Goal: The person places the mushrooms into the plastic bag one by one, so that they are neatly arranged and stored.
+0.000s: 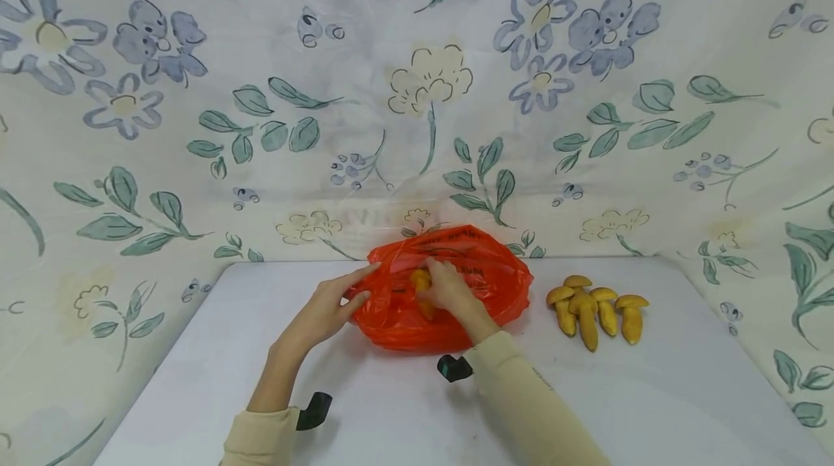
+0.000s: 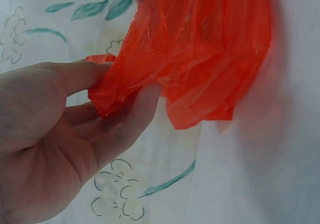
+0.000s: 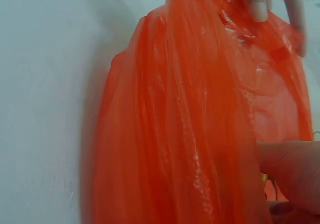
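A red plastic bag [image 1: 410, 337] lies on the white table with its mouth spread open. My left hand [image 1: 326, 309] pinches the bag's left edge; in the left wrist view the thin film [image 2: 112, 87] runs between its thumb and fingers. Inside the mouth of the bag, my right hand [image 1: 449, 286] grips a yellow-brown mushroom [image 1: 420, 281]. The right wrist view shows the bag's side [image 3: 170, 134] covering most of that hand, with only a sliver of yellow beside the fingers.
Right of the bag, several more yellow-brown mushrooms [image 1: 588, 318] lie bunched on the table [image 1: 391, 408]. A floral cloth [image 1: 365, 75] hangs behind the table and along both sides. Dark wrist-worn pieces [image 1: 316, 410] stick out by the sleeves.
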`<state>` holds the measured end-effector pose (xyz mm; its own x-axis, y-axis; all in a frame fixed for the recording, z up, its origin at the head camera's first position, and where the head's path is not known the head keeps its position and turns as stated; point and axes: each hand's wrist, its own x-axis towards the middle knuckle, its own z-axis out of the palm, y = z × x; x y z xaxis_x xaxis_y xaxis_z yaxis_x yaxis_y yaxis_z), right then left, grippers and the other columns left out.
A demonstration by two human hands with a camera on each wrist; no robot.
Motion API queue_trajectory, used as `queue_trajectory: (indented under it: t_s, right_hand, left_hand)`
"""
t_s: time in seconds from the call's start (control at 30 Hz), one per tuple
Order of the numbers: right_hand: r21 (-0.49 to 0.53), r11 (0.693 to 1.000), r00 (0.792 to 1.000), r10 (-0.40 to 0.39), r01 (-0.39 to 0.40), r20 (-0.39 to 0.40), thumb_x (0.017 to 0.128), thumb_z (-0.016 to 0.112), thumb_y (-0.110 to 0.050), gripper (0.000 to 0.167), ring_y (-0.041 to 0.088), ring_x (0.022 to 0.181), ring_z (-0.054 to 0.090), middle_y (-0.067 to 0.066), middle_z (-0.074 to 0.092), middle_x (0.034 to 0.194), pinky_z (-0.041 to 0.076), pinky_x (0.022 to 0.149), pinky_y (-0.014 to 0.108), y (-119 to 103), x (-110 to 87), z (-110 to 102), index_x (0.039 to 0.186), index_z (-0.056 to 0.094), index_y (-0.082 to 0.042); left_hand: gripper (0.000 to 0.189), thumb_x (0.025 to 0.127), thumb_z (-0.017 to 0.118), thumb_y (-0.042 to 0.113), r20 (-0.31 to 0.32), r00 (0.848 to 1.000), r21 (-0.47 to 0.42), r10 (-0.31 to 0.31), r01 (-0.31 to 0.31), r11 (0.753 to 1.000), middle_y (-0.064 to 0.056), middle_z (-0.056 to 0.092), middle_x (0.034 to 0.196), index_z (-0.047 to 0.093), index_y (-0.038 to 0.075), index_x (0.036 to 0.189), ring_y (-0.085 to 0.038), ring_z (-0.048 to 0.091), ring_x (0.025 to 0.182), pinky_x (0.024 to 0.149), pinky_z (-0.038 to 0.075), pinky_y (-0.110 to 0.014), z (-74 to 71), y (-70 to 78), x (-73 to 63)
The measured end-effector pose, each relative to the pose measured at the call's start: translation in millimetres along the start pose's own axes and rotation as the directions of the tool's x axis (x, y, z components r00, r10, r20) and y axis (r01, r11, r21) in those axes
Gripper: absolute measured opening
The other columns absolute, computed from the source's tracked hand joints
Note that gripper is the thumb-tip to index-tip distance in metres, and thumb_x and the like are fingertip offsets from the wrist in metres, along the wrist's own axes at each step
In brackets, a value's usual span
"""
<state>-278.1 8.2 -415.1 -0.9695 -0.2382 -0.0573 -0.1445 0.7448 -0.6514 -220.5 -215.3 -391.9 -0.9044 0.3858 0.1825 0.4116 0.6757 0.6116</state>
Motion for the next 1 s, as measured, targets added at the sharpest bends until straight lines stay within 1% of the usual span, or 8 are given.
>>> queue_trajectory:
  t_s: [0.2,0.33,0.53,0.77,1.0]
  right_hand:
    - [-0.011,1.000,1.000,0.026,-0.026,0.017,0.087,0.074,-0.016,0.053,0.029,0.109,0.050,0.013,0.056,0.122,0.051,0.099,0.045,-1.1,4.0,5.1,0.134,0.052,-0.010]
    - [-0.012,0.999,0.999,0.044,-0.043,0.010,0.087,0.075,-0.015,0.053,0.030,0.110,0.050,0.013,0.056,0.123,0.050,0.100,0.047,-1.0,6.3,6.7,0.134,0.052,-0.010]
    - [0.014,0.998,0.998,0.065,-0.065,0.028,0.088,0.073,-0.013,0.052,0.029,0.111,0.049,0.012,0.056,0.122,0.050,0.101,0.047,-0.9,6.1,7.8,0.135,0.052,-0.009]
    - [0.025,0.997,0.997,0.066,-0.067,0.032,0.087,0.074,-0.013,0.050,0.028,0.107,0.050,0.012,0.057,0.119,0.052,0.097,0.045,2.7,8.3,10.3,0.132,0.053,-0.009]
    - [0.030,0.998,0.998,0.057,-0.058,0.026,0.087,0.074,-0.013,0.050,0.028,0.107,0.050,0.012,0.058,0.120,0.051,0.099,0.045,4.9,11.3,11.0,0.132,0.053,-0.007]
  left_hand:
    - [0.053,0.097,0.060,0.012,0.002,1.000,-0.005,-0.008,0.008,1.000,-0.014,0.063,0.130,0.046,0.018,0.147,-0.020,0.061,0.094,0.071,0.056,-0.018,-0.8,1.6,-2.5]
    - [0.053,0.097,0.060,0.012,0.000,1.000,-0.002,-0.007,0.007,1.000,-0.013,0.063,0.130,0.046,0.018,0.148,-0.020,0.061,0.093,0.071,0.057,-0.018,-1.2,3.1,-2.2]
    - [0.053,0.097,0.060,0.012,0.003,1.000,-0.006,-0.005,0.005,1.000,-0.013,0.062,0.131,0.046,0.019,0.147,-0.020,0.062,0.094,0.072,0.057,-0.019,-0.6,3.0,-1.9]
    - [0.053,0.097,0.060,0.011,-0.002,1.000,-0.008,0.015,-0.015,1.000,-0.013,0.063,0.130,0.046,0.018,0.148,-0.021,0.064,0.095,0.072,0.058,-0.020,0.2,1.3,-1.5]
    - [0.053,0.097,0.060,0.012,-0.003,1.000,-0.006,0.020,-0.020,1.000,-0.014,0.063,0.131,0.045,0.018,0.148,-0.021,0.065,0.096,0.073,0.058,-0.020,0.0,1.1,-0.6]
